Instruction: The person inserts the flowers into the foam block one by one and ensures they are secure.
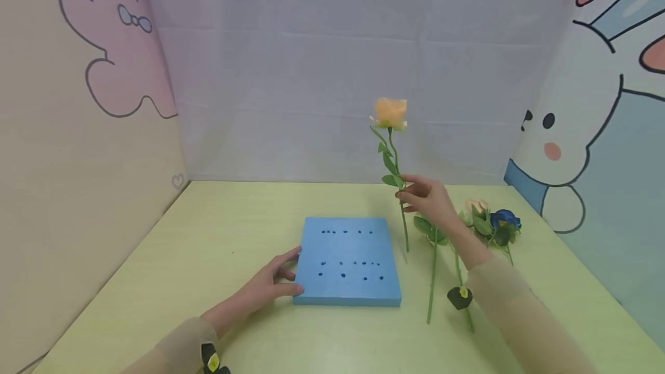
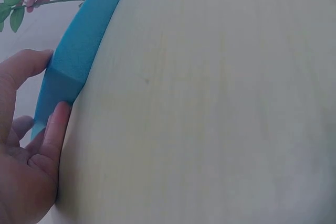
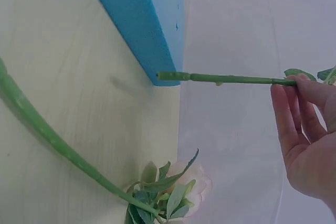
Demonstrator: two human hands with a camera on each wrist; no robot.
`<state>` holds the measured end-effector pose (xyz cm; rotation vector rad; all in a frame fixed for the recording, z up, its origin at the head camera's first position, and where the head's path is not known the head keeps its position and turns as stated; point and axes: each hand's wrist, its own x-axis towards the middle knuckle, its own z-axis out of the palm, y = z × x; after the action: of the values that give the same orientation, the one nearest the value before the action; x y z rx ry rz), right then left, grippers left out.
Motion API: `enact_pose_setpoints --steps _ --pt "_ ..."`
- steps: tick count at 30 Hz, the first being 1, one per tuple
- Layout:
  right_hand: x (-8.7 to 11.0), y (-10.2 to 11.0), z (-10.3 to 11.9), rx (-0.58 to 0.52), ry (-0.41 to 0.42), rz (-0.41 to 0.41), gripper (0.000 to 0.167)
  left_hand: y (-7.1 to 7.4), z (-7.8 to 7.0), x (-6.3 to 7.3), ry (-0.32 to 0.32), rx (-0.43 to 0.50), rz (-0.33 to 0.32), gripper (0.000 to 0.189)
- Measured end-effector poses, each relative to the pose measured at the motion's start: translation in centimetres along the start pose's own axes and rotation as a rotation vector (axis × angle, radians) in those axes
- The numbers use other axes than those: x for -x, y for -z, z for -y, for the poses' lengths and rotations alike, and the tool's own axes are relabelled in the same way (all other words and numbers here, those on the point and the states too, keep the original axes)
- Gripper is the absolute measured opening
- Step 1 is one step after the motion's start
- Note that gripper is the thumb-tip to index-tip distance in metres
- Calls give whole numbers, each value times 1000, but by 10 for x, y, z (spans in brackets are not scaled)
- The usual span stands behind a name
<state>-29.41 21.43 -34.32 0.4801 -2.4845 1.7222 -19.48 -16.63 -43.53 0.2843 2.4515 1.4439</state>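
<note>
My right hand (image 1: pixel 433 204) pinches the green stem of a peach rose (image 1: pixel 391 113) between thumb and fingertips, just below its leaves. The rose stands nearly upright, blossom on top. In the right wrist view its bare stem (image 3: pixel 236 79) extends past the fingers, and its cut end overlaps a corner of the blue block. That flat blue foam block (image 1: pixel 345 250), with rows of small dark holes on top, lies on the table. With fingers spread, my left hand (image 1: pixel 270 281) touches the block's left side; the left wrist view shows fingertips against its edge.
Right of the block, several artificial flowers lie on the table (image 1: pixel 249 212), among them a blue rose (image 1: pixel 505 219) and a pale one (image 1: pixel 477 206). Their green stems (image 1: pixel 433 281) point toward the front. A pale curtain (image 1: pixel 312 74) hangs behind the table, with cartoon-printed panels at both sides.
</note>
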Motion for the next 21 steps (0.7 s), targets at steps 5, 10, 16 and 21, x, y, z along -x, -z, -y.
enact_pose_setpoints --steps 5,10,16,21 --pt "-5 -10 3 -11 90 -43 48 0 -1 1 4 18 -4 86" --pt "-5 -21 7 -13 111 -63 43 -1 0 0 5 20 0 87" --pt "-7 -33 11 -55 133 -83 39 -1 2 -1 5 13 -6 86" --pt "-11 -43 14 -72 157 -121 35 -1 2 0 -10 20 -6 85"
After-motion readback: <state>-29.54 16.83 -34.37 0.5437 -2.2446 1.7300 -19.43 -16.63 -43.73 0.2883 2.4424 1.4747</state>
